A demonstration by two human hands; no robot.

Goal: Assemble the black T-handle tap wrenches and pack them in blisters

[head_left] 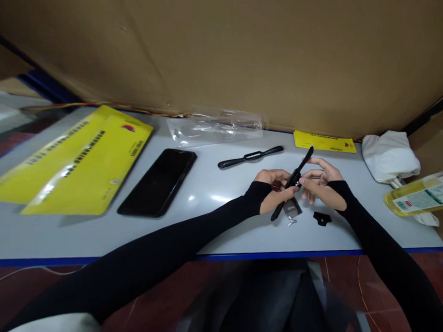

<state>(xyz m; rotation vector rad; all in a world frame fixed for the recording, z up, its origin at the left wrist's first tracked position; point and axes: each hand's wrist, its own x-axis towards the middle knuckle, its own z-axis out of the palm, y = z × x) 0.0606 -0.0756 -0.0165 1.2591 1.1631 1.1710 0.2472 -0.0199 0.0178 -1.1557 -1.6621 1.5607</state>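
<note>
My left hand (pixel 273 182) grips the black two-handled tool (pixel 293 178) at its middle, above the table (pixel 221 183), right of centre, nearer the front edge. My right hand (pixel 320 181) has its thumb at a small shiny fitting (pixel 297 183); pinch or touch, cannot tell. Judgement: hold the frame firmly, work the fitting lightly. Appearance: slender handles, tilted, upper end toward the back edge.

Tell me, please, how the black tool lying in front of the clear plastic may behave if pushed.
The black tool would probably keep its shape, since it looks like one rigid piece. Pushed at one end, it may swivel, because it is long and narrow. It might also slide easily: the table looks smooth and shiny.
</note>
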